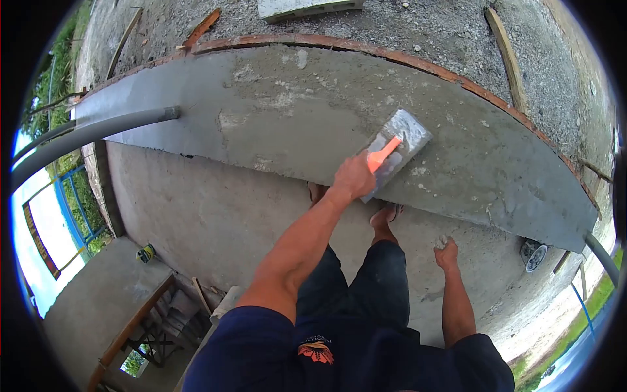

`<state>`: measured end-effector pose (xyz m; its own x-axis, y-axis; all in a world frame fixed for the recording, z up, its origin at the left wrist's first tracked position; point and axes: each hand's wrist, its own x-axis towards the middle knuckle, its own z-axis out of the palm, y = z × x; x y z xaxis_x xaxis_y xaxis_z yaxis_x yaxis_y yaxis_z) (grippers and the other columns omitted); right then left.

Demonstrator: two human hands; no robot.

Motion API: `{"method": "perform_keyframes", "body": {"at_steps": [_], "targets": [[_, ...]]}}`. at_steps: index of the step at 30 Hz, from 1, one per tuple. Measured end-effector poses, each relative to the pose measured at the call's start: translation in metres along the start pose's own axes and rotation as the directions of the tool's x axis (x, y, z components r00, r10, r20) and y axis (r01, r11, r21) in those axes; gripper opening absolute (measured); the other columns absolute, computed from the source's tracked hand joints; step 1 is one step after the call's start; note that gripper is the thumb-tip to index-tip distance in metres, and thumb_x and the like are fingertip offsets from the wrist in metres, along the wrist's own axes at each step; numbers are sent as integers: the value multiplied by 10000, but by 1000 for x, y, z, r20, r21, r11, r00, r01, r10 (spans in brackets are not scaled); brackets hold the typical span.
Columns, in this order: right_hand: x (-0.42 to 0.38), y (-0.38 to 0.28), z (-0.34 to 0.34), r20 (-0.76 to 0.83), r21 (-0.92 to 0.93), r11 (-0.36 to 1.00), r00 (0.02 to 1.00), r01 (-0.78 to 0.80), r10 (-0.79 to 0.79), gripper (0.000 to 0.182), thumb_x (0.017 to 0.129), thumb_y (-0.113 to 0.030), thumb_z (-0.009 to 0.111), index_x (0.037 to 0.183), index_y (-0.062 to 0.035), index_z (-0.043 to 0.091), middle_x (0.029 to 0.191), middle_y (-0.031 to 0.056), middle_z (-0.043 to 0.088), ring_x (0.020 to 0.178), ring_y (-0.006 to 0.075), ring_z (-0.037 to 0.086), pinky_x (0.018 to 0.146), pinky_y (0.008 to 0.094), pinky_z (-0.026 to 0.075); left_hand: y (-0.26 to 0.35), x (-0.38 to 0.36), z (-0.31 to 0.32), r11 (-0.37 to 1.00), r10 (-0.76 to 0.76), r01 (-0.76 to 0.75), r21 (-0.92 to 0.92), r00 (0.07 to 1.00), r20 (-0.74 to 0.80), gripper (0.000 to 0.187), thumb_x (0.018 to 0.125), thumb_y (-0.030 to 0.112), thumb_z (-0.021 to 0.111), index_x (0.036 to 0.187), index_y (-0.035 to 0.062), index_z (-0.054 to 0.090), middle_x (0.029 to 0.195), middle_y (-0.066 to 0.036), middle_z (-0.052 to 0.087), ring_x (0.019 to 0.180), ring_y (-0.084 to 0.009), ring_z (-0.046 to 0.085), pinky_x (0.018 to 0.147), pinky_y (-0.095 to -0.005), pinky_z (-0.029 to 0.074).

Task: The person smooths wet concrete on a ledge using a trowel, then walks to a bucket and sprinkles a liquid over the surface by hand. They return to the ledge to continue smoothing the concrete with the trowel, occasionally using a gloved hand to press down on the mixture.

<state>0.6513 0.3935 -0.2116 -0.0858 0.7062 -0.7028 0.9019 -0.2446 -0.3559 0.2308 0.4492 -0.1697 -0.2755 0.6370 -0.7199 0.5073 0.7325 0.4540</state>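
My left hand (354,175) is closed round the orange handle of a plastering trowel (406,136). The trowel's metal blade rests on a long strip of wet grey concrete (294,124), near its inner edge. Parts of the strip are smooth, while rough patches and crumbs mark the middle. Lower on the right, my right hand (447,253) is closed on a small grey lump (443,241), apart from the strip. The lump looks like mortar, though the fingers partly cover it.
A wooden form board (366,47) edges the strip's far side, with gravel (431,29) and a concrete block (307,8) beyond. Grey pipes (98,137) rise at the left end; another pipe (601,258) stands right. A bucket (535,257) sits below the strip. A tape measure (145,253) lies lower left.
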Motion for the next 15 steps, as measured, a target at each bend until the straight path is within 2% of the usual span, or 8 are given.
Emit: {"method": "perform_keyframes", "body": {"at_steps": [2,5,7,8,10,11,14,15], "targets": [[-13,7,-29,36,-124,991,997,-59,64,355,701,-67,678,1039,17,610,965,206,653,936,333,639,834,364,481,23,-5,17,999,53,-53,-5,996,69,381,728,85,541,1106,32,546,949,-296,620,941,-478,574,849,-535,454],[-20,66,-54,-95,-65,991,989,-119,113,374,686,-98,681,1039,15,628,952,203,669,917,320,651,819,367,488,5,-37,-24,994,106,-108,24,991,80,359,739,74,553,1097,58,540,953,-266,635,948,-464,586,853,-520,463],[-29,87,-64,-126,-40,980,974,-197,191,359,686,-90,672,1027,19,639,943,177,678,894,286,653,809,354,487,-61,-41,-61,999,-26,19,-50,988,-155,312,753,103,575,1063,79,550,901,-253,642,908,-454,597,802,-513,479],[-34,89,-68,-112,-79,962,962,-260,250,352,690,-77,663,1027,21,640,946,159,681,888,261,649,805,338,484,-105,-40,-85,998,-20,-1,-61,937,-348,267,775,145,593,1031,77,562,873,-238,646,882,-441,603,767,-493,492],[-46,85,-64,-66,-122,940,947,-319,313,330,695,-53,652,1016,21,643,932,130,680,867,228,641,791,317,481,-193,-33,-145,996,-88,55,-76,829,-552,238,777,163,620,989,56,599,919,-212,651,898,-417,609,773,-448,501],[-51,82,-58,-30,-128,941,949,-315,313,317,695,-43,649,1005,21,646,915,120,677,852,219,637,781,312,480,-244,-24,-171,984,-176,148,-95,790,-587,245,768,152,630,987,44,608,945,-195,657,916,-412,611,796,-440,498],[-38,60,-26,44,-39,944,943,-327,329,282,698,-22,641,977,16,649,875,90,665,814,196,622,753,306,478,-297,-11,-248,863,-497,351,-364,722,-481,217,743,92,610,939,0,615,680,-148,644,579,-266,649,536,-377,524],[-37,53,-15,66,6,940,938,-342,341,272,699,-16,639,969,14,649,864,81,660,802,188,616,744,305,478,-305,0,-261,873,-471,321,-367,749,-466,194,736,82,606,908,-7,617,651,-136,629,545,-241,632,503,-366,510]]}}
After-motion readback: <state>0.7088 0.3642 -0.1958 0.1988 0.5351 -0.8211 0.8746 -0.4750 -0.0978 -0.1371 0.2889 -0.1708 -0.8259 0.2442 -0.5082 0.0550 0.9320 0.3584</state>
